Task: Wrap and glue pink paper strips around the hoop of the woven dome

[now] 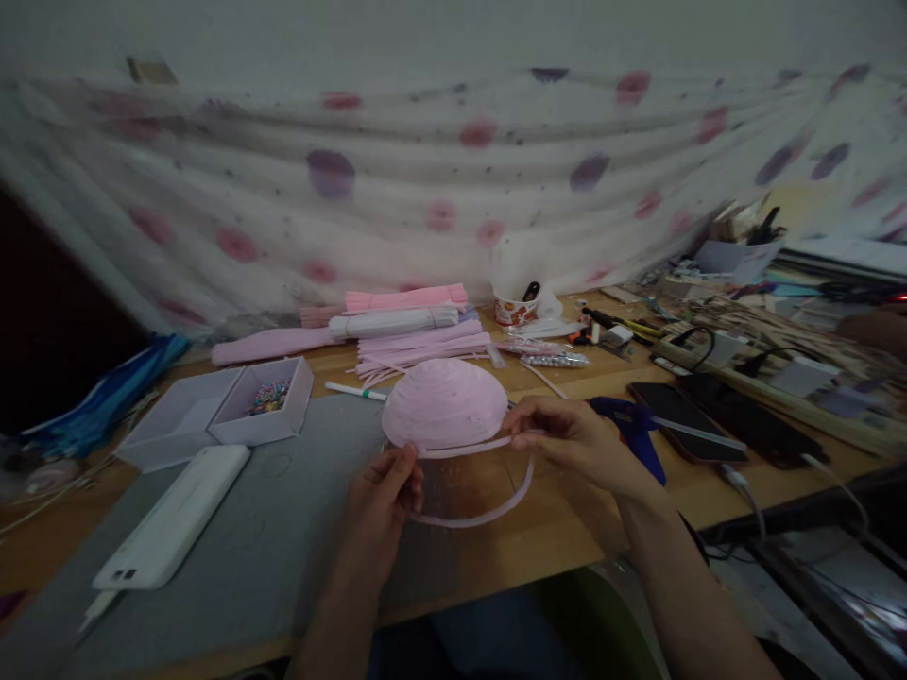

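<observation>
A pale pink coiled dome [445,401], ringed like a shell or small hat, sits in front of me at the edge of the grey mat. Along its near rim runs a pale pink pipe cleaner [468,450], pulled nearly straight between my hands. My left hand [383,496] pinches it at the left end. At the dome's right side, my right hand [567,442] grips it between thumb and fingers. A slack curve of the same pink strip hangs below, over the wooden table. Whether the strip is joined to the dome I cannot tell.
Bundles of pink and white pipe cleaners [418,345] lie behind the dome. A blue glue gun [630,430] and phones [691,420] are on the right. At left are a white box of beads [301,401], a white power bank [174,519] and the grey mat [276,529].
</observation>
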{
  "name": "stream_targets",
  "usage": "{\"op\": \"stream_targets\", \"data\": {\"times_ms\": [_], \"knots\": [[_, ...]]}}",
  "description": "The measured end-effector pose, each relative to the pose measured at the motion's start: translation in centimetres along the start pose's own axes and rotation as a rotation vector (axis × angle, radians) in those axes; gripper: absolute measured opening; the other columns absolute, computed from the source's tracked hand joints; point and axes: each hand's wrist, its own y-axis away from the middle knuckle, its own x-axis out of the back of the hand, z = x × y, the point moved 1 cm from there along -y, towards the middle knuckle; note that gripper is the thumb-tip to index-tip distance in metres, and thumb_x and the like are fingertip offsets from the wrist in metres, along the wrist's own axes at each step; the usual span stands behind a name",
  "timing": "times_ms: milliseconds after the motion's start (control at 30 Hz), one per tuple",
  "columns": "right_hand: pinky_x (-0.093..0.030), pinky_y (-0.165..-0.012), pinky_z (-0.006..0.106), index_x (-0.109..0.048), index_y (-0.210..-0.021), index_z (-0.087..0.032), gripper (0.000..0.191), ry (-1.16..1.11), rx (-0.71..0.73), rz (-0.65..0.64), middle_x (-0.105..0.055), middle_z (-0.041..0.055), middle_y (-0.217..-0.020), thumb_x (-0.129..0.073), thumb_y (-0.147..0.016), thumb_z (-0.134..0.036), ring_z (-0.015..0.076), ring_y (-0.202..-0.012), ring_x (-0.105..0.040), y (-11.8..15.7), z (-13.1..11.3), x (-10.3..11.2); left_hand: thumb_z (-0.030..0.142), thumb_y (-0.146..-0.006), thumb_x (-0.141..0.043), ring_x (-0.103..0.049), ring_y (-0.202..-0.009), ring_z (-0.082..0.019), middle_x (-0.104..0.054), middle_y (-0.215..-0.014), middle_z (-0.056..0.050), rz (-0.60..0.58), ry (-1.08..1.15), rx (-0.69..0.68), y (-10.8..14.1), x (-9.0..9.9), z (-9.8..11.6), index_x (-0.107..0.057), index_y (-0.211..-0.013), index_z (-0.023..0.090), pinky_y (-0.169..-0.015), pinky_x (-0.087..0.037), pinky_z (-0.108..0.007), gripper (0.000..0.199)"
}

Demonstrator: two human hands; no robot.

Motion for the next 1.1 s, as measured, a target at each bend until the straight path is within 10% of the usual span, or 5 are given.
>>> {"op": "stream_targets", "data": {"times_ms": [533, 1100], "knots": [[-0.043, -0.068, 0.031, -0.071, -0.079, -0.021, 0.018, 0.039, 0.005, 0.217, -0.067, 0.0019, -0.077, -0.076, -0.076, -0.038, 0.0175, -0.073, -0.059, 0.3, 2.4, 0.6, 0.046, -0.04, -0.092, -0.046, -0.041, -0.003, -0.054, -0.047, 0.006, -0.034, -0.014, -0.019, 0.3, -0.9, -0.3, -0.061, -0.05, 0.014, -0.041, -0.038, -0.015, 0.045], [-0.046, -0.085, 0.034, -0.065, -0.086, -0.023, 0.01, 0.191, 0.141, 0.176, -0.07, 0.005, -0.095, -0.058, -0.091, -0.027, 0.0215, -0.095, -0.063, 0.8, 2.6, -0.3, 0.042, -0.035, -0.093, -0.047, -0.04, -0.005, -0.054, -0.045, 0.005, 0.064, -0.009, -0.068, 0.1, -0.2, 0.0, -0.064, -0.05, 0.014, -0.039, -0.038, -0.016, 0.044]]}}
